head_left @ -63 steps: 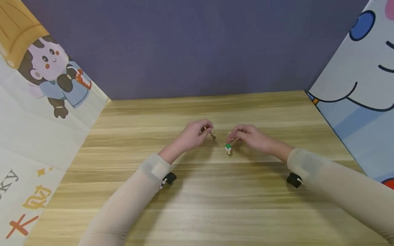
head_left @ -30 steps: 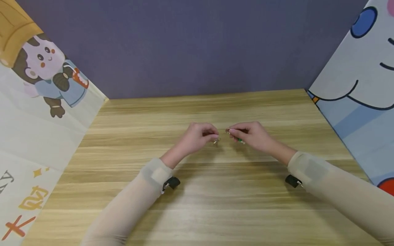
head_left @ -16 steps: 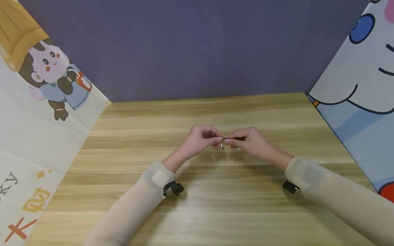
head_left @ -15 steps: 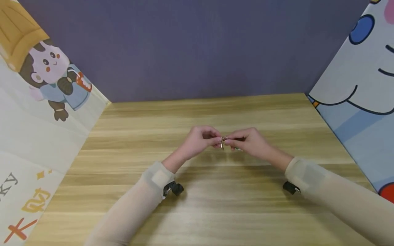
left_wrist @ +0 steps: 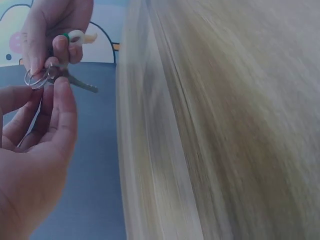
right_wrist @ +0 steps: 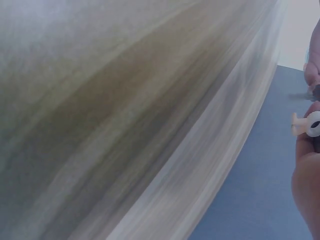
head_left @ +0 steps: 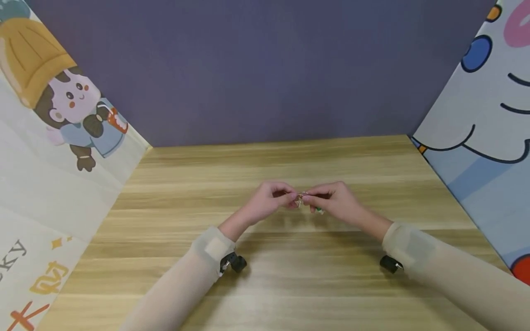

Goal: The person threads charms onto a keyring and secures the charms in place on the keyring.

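Over the middle of the table, my left hand (head_left: 265, 202) and right hand (head_left: 341, 202) meet fingertip to fingertip. The left thumb and fingers pinch a metal key (left_wrist: 84, 86) by its head, its blade sticking out past them in the left wrist view. Thin wire key rings (left_wrist: 31, 79) sit between both hands' fingertips, and the right hand pinches one of them. From that ring a small green and white charm (left_wrist: 77, 36) lies against the right hand's curled fingers. The right wrist view catches the charm (right_wrist: 300, 125) at its right edge. Fingertips partly hide where the rings meet.
A wood-grain table (head_left: 265, 285) lies under both hands, with a dark blue-grey panel (head_left: 265, 69) rising behind it. Printed cartoon panels (head_left: 83, 110) stand at the left and right sides. A black wrist camera (head_left: 237, 263) hangs under each sleeve.
The hands, apart at first with a key in the left and the charm's ring in the right, have come together at their fingertips. The charm has swung back under the right fingers.
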The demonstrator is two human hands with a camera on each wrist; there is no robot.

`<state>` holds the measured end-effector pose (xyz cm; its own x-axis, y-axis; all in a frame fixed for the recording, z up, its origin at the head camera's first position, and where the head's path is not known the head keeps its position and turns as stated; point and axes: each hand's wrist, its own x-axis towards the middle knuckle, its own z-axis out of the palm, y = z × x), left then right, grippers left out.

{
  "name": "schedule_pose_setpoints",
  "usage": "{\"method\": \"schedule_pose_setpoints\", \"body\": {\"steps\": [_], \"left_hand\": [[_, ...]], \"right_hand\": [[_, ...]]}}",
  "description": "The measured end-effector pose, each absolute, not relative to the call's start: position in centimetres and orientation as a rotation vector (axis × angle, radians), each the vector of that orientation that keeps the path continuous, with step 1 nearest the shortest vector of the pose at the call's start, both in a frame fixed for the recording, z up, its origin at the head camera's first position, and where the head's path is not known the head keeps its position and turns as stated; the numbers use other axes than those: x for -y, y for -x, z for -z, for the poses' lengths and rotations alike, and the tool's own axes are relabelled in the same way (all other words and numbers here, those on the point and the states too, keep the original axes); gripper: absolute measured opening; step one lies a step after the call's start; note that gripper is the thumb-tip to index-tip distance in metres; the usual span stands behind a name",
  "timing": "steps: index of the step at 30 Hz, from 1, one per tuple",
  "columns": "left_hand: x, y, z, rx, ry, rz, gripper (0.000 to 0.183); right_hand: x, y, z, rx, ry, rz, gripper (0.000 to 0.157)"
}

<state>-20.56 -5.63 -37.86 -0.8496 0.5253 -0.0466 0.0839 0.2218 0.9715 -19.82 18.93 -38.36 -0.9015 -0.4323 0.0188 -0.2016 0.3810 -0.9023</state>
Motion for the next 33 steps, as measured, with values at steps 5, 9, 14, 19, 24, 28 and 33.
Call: {"method": "schedule_pose_setpoints", "body": {"steps": [5,9,14,19,24,28,33], "left_hand": [[5.8,20.42,38.08,-2.169,-0.621,-1.612,0.024],[5.92,20.35,38.31,-2.137,-0.671,-1.61,0.024],[6.16,20.29,38.55,-2.109,-0.727,-1.594,0.024],[6.16,20.05,38.66,-2.211,-0.799,-1.505,0.022],[5.82,19.96,38.62,-2.405,-0.969,-1.417,0.019],[5.72,20.04,38.51,-2.458,-1.04,-1.406,0.016],[5.9,20.13,38.42,-2.44,-1.041,-1.353,0.018]], "right_hand": [[-18.81,19.67,38.48,-2.389,0.518,1.568,0.024],[-18.84,19.54,38.55,-2.374,0.522,1.587,0.025],[-18.85,19.17,38.56,-2.379,0.515,1.589,0.022],[-18.94,18.95,38.57,-2.371,0.548,1.612,0.023],[-19.04,19.0,38.42,-2.31,0.579,1.675,0.023],[-19.12,19.33,38.32,-2.294,0.594,1.649,0.02],[-19.22,19.49,38.12,-2.294,0.612,1.52,0.018]]}}
